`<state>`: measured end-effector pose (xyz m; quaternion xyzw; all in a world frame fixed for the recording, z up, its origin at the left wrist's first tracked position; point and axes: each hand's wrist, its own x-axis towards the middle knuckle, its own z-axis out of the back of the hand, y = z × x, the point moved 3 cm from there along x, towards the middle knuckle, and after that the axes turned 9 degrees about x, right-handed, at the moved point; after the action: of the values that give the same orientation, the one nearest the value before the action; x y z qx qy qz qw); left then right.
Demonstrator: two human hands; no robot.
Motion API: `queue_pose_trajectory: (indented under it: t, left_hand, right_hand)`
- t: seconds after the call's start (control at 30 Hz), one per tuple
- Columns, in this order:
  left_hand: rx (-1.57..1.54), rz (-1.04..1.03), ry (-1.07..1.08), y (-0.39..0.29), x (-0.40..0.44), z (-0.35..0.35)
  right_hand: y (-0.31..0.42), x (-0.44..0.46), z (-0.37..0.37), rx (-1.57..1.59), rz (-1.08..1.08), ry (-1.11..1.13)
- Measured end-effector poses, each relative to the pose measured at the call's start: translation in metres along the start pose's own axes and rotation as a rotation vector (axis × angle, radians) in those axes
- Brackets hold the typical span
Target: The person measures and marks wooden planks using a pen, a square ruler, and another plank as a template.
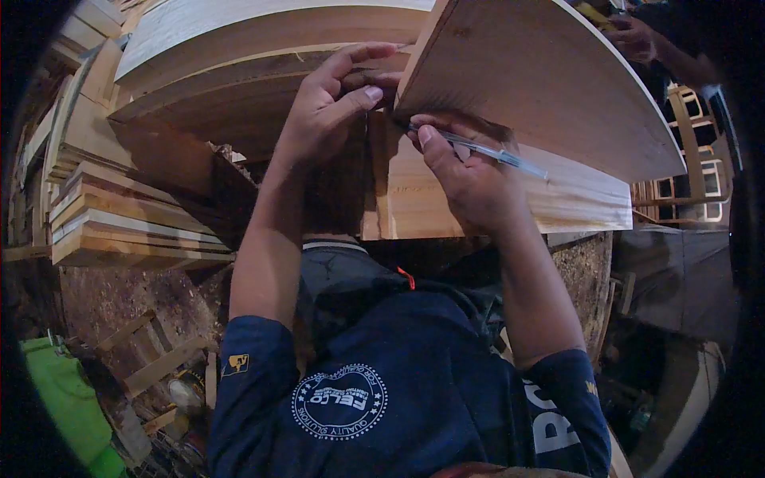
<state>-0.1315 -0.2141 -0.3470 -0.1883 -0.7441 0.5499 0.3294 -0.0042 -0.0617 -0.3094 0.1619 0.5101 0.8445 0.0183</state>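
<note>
Below the work, at the left of the frame, we see a rough brown surface speckled with pale flecks, with loose wooden offcuts lying over its lower part. Above it, at the left, rises a stack of pale and brown wooden planks, and a long whitish wooden board stretches across the top of the frame. At upper centre our right hand pinches a slim clear plastic pen between thumb and fingers, its dark tip near the lower corner of a broad brown wooden panel that leans up toward the upper right. Beneath that panel lies a light yellowish wooden board, reaching to right of centre. Our left hand is at the panel's left edge, index finger spread from the thumb and the others bent (we cannot tell whether the fingertips grip the wood). In the dim room behind, another person's hand shows at the upper right, above slatted wooden frames; a dull grey covering hangs below those. A bright green cloth-like thing fills the lower left, and our dark navy printed shirt takes up the bottom centre.
</note>
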Motion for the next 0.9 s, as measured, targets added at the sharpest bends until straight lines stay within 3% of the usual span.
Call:
queue_pose_trajectory:
  t: [0.27,0.47,0.67,0.9]
  left_hand:
    - [-0.067,0.028,0.004,0.0,-0.0012,-0.0009]
    - [-0.069,0.024,0.003,0.0017,-0.0008,-0.001]
    - [-0.026,0.007,0.006,0.0023,-0.0002,0.0005]
    - [-0.062,0.042,-0.006,0.0004,-0.0011,-0.0015]
  right_hand:
    - [0.0055,0.0008,0.0005,0.061,-0.046,-0.005]
    - [0.01,0.0006,0.0009,-0.071,-0.018,-0.011]
    - [0.0045,-0.0011,-0.0009,0.173,-0.154,-0.026]
    - [0.0063,-0.0009,0.0014,0.003,-0.065,-0.012]
